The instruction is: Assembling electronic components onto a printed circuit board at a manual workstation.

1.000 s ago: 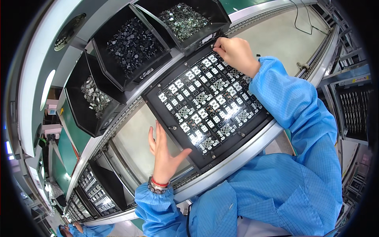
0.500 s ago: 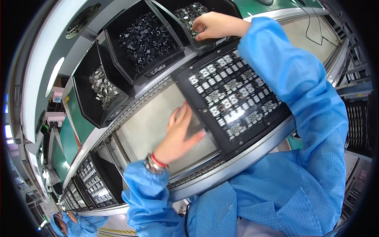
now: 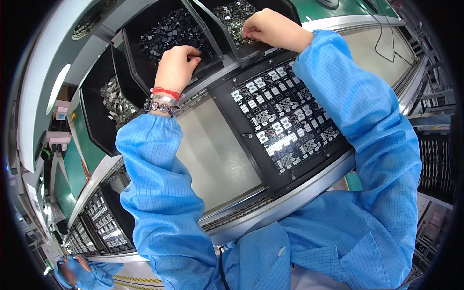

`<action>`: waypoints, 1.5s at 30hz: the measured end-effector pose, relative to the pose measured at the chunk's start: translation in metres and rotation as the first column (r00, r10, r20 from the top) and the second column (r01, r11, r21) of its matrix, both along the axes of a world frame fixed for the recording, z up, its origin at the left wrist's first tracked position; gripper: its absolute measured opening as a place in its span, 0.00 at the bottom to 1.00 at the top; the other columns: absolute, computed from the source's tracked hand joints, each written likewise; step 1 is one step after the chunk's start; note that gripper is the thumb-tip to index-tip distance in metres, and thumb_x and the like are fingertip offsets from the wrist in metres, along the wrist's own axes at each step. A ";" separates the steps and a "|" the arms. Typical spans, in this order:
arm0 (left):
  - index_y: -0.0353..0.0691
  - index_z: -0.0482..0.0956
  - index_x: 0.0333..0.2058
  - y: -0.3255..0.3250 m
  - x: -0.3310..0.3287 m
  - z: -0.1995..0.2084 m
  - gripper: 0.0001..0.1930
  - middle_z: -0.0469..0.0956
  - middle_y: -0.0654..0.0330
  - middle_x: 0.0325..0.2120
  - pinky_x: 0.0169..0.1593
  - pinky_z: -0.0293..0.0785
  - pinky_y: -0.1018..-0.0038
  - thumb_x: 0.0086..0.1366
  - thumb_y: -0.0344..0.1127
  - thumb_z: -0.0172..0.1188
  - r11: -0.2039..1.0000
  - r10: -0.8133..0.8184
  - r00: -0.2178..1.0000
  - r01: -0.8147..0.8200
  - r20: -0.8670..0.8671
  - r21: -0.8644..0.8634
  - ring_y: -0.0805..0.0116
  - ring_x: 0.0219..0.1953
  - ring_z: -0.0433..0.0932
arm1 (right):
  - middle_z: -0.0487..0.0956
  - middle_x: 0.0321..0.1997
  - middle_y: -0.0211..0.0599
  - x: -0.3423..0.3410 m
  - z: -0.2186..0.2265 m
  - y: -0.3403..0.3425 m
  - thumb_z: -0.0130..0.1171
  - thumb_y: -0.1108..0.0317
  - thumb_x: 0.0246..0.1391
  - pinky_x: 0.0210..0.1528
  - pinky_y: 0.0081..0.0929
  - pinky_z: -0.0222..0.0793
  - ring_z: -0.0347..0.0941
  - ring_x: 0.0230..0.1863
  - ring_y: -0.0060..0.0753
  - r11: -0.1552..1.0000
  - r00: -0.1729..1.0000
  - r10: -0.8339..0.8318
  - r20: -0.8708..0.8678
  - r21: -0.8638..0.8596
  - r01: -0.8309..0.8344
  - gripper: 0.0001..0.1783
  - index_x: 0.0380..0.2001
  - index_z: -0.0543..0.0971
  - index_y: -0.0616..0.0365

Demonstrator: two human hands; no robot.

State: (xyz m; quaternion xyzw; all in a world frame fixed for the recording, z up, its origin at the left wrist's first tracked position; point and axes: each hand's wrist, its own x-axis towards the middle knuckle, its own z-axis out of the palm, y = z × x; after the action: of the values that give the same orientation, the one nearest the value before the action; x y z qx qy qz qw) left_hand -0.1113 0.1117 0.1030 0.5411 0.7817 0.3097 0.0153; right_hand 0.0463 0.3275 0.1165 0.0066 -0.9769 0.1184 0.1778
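Note:
My left hand (image 3: 175, 68) is over the front part of the middle black bin (image 3: 133, 60), which holds small dark round parts (image 3: 169, 34). Its fingers curl toward the thumb; whatever lies between them is hidden. My right hand (image 3: 276, 30) reaches into the right-hand black bin (image 3: 285, 10) of small shiny metal parts (image 3: 234, 19). There the fingertips are pinched together at the heap, and I cannot make out what they hold. Below my right forearm lies a black tray (image 3: 249, 150) with rows of small circuit boards (image 3: 285, 113) carrying white and silver pieces.
A third black bin (image 3: 92, 108) on the left holds silver metal pieces (image 3: 118, 101). The tray rests on a conveyor line (image 3: 212, 145) with metal rails. More filled trays (image 3: 106, 220) stand down the line at lower left, near another person (image 3: 84, 273). A cable (image 3: 382, 41) lies at upper right.
My left hand has gone from beside the tray up to the middle bin, its spread fingers now curled. My right hand stays in the right-hand bin, fingers closer together.

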 end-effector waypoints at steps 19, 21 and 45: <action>0.36 0.81 0.26 0.007 0.006 0.003 0.04 0.80 0.51 0.24 0.36 0.76 0.69 0.48 0.28 0.62 1.000 -0.022 0.998 0.022 -0.067 0.005 0.55 0.29 0.80 | 0.82 0.32 0.32 0.057 0.006 -0.050 0.64 0.74 0.52 0.37 0.13 0.72 0.76 0.34 0.17 0.706 0.993 0.118 0.026 -0.705 -0.065 0.05 0.32 0.82 0.63; 0.36 0.81 0.26 0.007 0.006 0.004 0.05 0.80 0.53 0.23 0.35 0.77 0.73 0.48 0.27 0.62 1.000 -0.024 0.995 0.026 -0.092 0.016 0.59 0.28 0.81 | 0.80 0.27 0.26 0.061 -0.005 -0.062 0.64 0.75 0.51 0.31 0.11 0.69 0.72 0.28 0.10 0.690 0.979 0.103 0.175 -0.721 0.057 0.03 0.30 0.81 0.62; 0.32 0.77 0.44 -0.062 0.066 -0.020 0.12 0.81 0.54 0.39 0.49 0.76 0.78 0.61 0.25 0.60 0.984 -0.134 0.148 -0.097 0.980 0.149 0.70 0.42 0.80 | 0.72 0.23 0.32 0.053 -0.055 -0.081 0.64 0.74 0.45 0.26 0.26 0.68 0.69 0.22 0.27 0.938 0.976 0.179 0.124 -0.320 -0.131 0.09 0.32 0.76 0.60</action>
State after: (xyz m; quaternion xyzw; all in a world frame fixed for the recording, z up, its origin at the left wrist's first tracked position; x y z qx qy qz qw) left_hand -0.0452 0.0496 0.0828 0.2160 0.5441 0.6550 0.4777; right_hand 0.0996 0.2464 0.0613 0.0468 -0.9533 0.2839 0.0920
